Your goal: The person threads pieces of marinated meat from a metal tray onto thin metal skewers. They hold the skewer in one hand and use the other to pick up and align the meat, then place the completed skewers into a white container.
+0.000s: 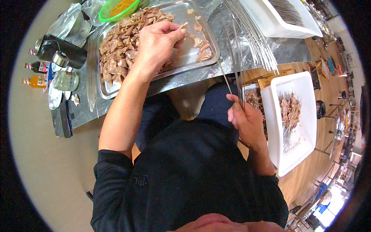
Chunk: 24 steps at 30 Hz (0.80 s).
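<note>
My left hand (158, 43) is above a shallow metal tray (213, 53) and pinches a small pale piece of meat (184, 26) between thumb and fingers. A heap of brown cooked meat pieces (118, 55) covers the tray's left part; several loose pieces (204, 50) lie at its right. My right hand (243, 116), past the table's front edge, holds several thin metal skewers (239, 69) that point away from me, one of them leaning towards the tray. Whether meat is threaded on them I cannot tell. Many bare skewers (255, 43) lie on the table right of the tray.
A white bin (307, 116) with skewered meat stands at the right, beside another container of meat. A white tub (278, 27) of skewers is at the upper right. At the left are a green basket (105, 19), a black flask (69, 52), a glass jar (66, 81), bottles and more skewers (92, 72).
</note>
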{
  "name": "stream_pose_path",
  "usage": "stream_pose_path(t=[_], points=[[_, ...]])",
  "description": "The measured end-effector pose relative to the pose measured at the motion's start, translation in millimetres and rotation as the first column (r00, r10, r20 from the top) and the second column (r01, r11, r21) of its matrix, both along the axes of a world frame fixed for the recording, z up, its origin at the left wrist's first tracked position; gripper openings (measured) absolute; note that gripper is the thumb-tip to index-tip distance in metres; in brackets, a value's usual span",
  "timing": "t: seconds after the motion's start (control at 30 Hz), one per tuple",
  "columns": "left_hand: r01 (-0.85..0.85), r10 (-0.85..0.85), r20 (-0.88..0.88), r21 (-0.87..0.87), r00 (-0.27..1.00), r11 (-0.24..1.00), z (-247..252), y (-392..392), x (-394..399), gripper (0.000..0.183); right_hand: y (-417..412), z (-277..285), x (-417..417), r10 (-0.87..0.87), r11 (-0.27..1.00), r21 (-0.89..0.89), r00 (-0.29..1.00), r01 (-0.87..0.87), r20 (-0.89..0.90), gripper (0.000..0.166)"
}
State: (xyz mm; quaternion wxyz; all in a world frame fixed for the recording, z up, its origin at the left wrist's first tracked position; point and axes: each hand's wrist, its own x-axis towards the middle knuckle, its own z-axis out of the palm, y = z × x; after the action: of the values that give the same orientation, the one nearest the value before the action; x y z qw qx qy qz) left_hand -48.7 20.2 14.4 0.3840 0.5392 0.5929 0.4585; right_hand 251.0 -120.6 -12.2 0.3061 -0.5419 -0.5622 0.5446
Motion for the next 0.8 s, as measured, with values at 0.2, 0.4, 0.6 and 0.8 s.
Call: stream_pose_path(t=[0.2, 0.4, 0.6, 0.8], points=[[0.026, 0.003, 0.542, -0.045, 0.84, 0.999, -8, -21, 15, 0.012, -1, 8, -3, 0.049, 0.996, -0.068, 0.996, -0.054, -0.076, 0.033], [0.132, -0.082, 0.682, -0.022, 0.727, 0.991, -13, -28, 15, 0.01, -1, 0, -8, 0.027, 1.0, -0.005, 0.996, -0.027, -0.083, 0.03], [0.169, -0.119, 0.753, 0.01, 0.648, 0.986, -18, -30, 17, 0.013, 0, 0, -7, 0.065, 0.998, 0.001, 0.998, -0.065, 0.003, 0.032], [0.215, -0.156, 0.805, 0.037, 0.572, 0.976, -26, -30, 16, 0.014, 1, 2, -7, 0.091, 0.996, 0.015, 0.992, -0.093, 0.088, 0.032]])
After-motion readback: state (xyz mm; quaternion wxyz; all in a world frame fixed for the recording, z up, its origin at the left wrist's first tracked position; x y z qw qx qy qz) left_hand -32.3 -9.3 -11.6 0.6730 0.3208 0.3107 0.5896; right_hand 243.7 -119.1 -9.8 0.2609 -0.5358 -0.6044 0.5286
